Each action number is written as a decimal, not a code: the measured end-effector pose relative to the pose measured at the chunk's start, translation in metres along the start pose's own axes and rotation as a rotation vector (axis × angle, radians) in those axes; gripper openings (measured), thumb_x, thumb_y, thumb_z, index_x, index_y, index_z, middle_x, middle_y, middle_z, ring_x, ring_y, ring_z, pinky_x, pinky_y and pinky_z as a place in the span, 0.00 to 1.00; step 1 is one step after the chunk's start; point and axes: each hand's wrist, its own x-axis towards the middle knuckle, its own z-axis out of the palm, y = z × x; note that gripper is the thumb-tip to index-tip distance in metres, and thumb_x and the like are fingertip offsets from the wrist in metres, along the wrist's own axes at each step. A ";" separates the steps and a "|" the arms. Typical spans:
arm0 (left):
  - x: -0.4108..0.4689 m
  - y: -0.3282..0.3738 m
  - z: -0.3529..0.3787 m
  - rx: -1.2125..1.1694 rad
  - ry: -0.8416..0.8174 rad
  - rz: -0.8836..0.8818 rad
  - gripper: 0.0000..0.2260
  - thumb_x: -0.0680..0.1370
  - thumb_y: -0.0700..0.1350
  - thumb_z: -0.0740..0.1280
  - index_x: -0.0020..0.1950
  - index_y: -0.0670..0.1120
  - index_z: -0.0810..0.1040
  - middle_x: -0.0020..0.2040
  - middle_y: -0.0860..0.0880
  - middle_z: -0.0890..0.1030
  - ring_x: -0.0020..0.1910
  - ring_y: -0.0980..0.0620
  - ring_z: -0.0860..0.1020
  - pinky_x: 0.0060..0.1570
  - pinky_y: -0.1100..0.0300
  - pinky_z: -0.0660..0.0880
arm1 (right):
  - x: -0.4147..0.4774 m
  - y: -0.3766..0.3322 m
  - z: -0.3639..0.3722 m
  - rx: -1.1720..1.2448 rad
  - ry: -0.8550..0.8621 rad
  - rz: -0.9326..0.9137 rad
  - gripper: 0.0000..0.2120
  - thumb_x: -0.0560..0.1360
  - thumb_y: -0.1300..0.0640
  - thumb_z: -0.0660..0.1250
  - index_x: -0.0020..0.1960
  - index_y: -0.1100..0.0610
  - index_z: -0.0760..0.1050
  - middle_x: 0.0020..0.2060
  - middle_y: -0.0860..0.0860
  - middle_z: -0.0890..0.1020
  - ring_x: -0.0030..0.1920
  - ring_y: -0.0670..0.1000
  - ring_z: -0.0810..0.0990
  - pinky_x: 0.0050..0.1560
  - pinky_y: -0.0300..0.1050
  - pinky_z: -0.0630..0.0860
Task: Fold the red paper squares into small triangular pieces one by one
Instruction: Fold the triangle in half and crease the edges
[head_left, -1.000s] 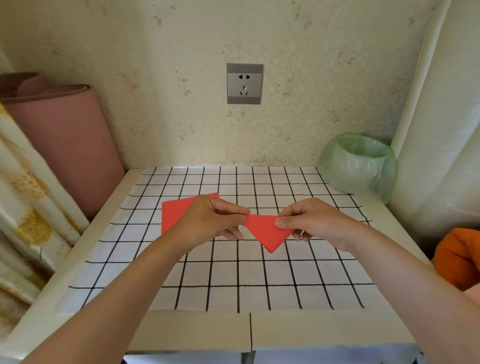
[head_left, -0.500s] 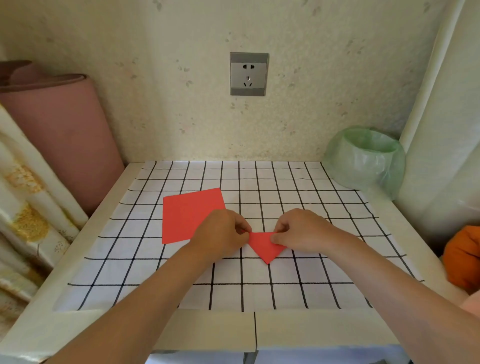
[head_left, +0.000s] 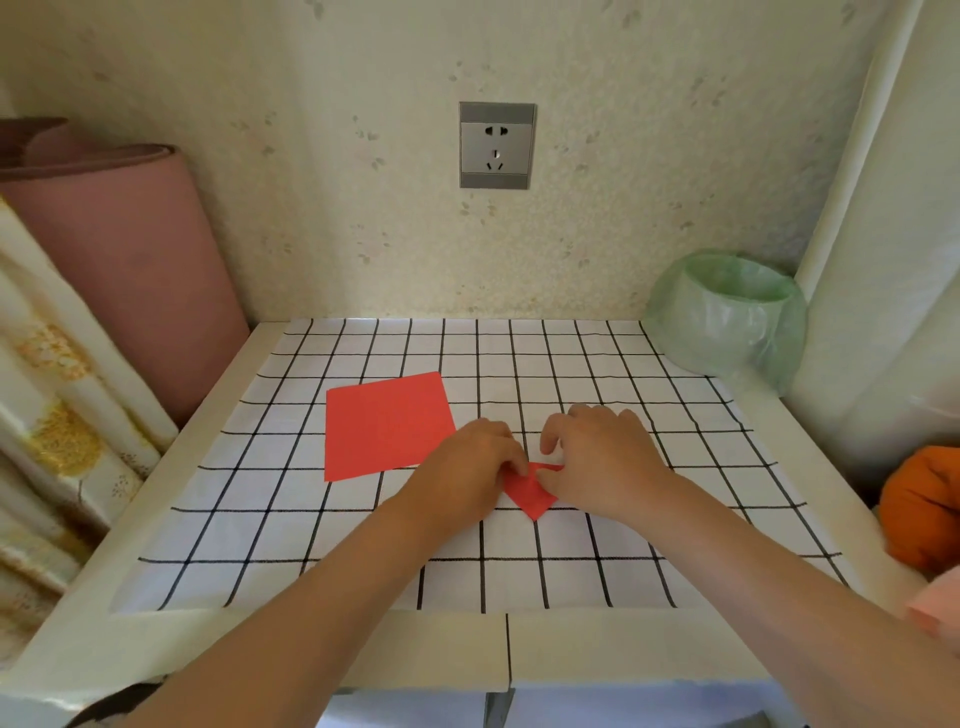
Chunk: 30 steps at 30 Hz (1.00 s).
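Observation:
A small folded red paper triangle (head_left: 531, 493) lies on the grid-patterned table cover (head_left: 519, 561), its tip pointing toward me. My left hand (head_left: 467, 467) pinches its left upper corner. My right hand (head_left: 602, 457) presses flat on its right side, fingers spread, covering much of the paper. A flat red paper square (head_left: 384, 423) lies on the cover just left of my left hand, partly hidden by that hand at its lower right corner.
A bin lined with a green plastic bag (head_left: 727, 317) stands at the back right corner. A pink rolled mat (head_left: 114, 249) leans at the left. An orange object (head_left: 919, 504) sits off the table's right edge. A wall socket (head_left: 497, 145) is straight ahead.
The triangle was held in the air between both hands, then brought down onto the cover. My hands have moved closer together and the visible paper is smaller. The flat square is now uncovered.

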 end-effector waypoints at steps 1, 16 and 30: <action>-0.001 0.003 0.003 0.005 0.027 -0.007 0.11 0.75 0.36 0.65 0.49 0.47 0.85 0.46 0.50 0.81 0.49 0.52 0.75 0.48 0.57 0.74 | -0.001 0.000 0.000 0.004 0.011 -0.009 0.15 0.73 0.39 0.65 0.56 0.44 0.75 0.51 0.45 0.76 0.56 0.50 0.74 0.56 0.48 0.65; -0.008 0.025 0.011 0.085 0.060 -0.071 0.07 0.75 0.49 0.68 0.48 0.47 0.80 0.46 0.51 0.76 0.48 0.52 0.71 0.47 0.54 0.74 | -0.048 0.021 0.014 0.008 0.202 -0.324 0.13 0.72 0.52 0.60 0.43 0.45 0.84 0.43 0.41 0.79 0.44 0.50 0.72 0.45 0.48 0.71; -0.020 0.038 0.022 0.068 0.090 0.073 0.12 0.72 0.47 0.57 0.47 0.48 0.79 0.41 0.52 0.76 0.41 0.52 0.70 0.38 0.52 0.74 | -0.064 0.023 0.031 0.060 0.277 -0.163 0.21 0.70 0.51 0.53 0.50 0.40 0.84 0.50 0.39 0.82 0.46 0.51 0.74 0.46 0.48 0.69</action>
